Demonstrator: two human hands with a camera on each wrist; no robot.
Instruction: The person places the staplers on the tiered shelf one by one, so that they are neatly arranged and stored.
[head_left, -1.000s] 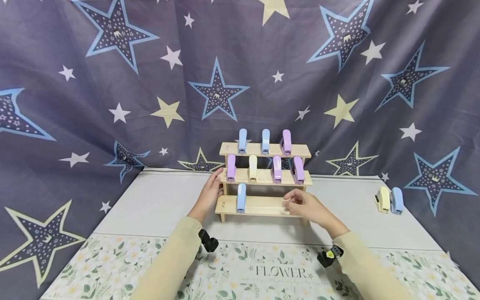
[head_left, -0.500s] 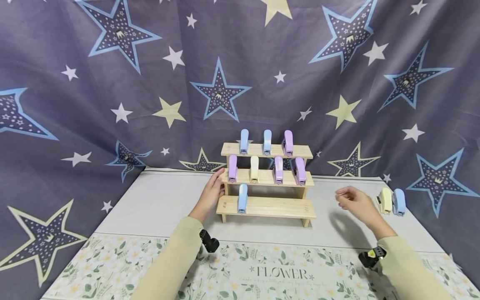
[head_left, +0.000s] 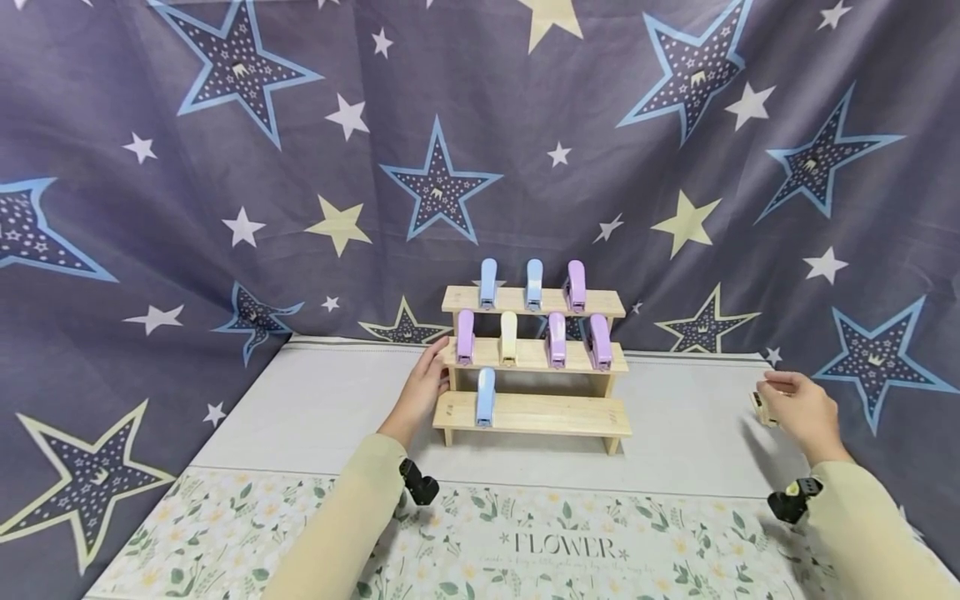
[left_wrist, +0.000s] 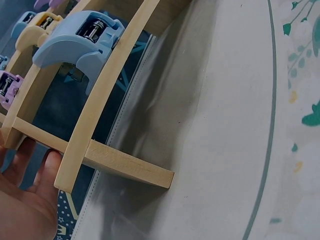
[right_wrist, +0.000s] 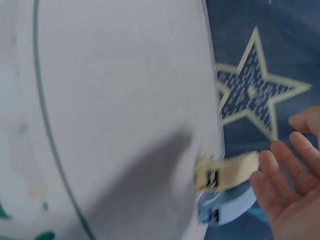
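My left hand grips the left end of a three-tier wooden display stand. In the left wrist view its fingers lie against the stand's side, close to a blue stapler on the lowest tier. Far to the right, my right hand hovers by a cream stapler, partly covering it. Its fingers are spread and relaxed in the right wrist view, beside the cream stapler and a blue stapler; that blue stapler is hidden behind the hand in the head view.
Two blue staplers and a purple stapler stand on the top tier. On the middle tier are several purple staplers and a cream one. A white table surface with a floral front strip lies below; a starry curtain hangs behind.
My right hand has moved from the lowest tier's right end far to the right, to the cream and blue staplers. My left hand stays at the stand.
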